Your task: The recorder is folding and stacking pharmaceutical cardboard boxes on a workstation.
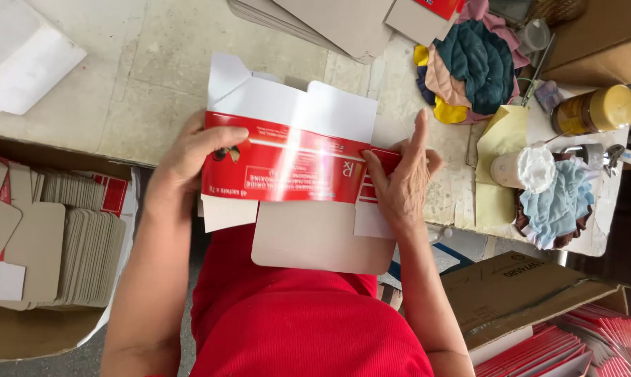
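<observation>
The red-and-white carton blank (294,164) lies flat at the near edge of the tabletop (155,63), its long axis running left to right between both hands, left hand (193,150) and right hand (402,181) each gripping one end with fingers.

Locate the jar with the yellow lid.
In the head view, the jar with the yellow lid lies on its side at the table's far right edge, above the blue cloth.

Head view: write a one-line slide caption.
Both hands, left hand and right hand, hold a flat red-and-white carton blank over a worn table.
</observation>
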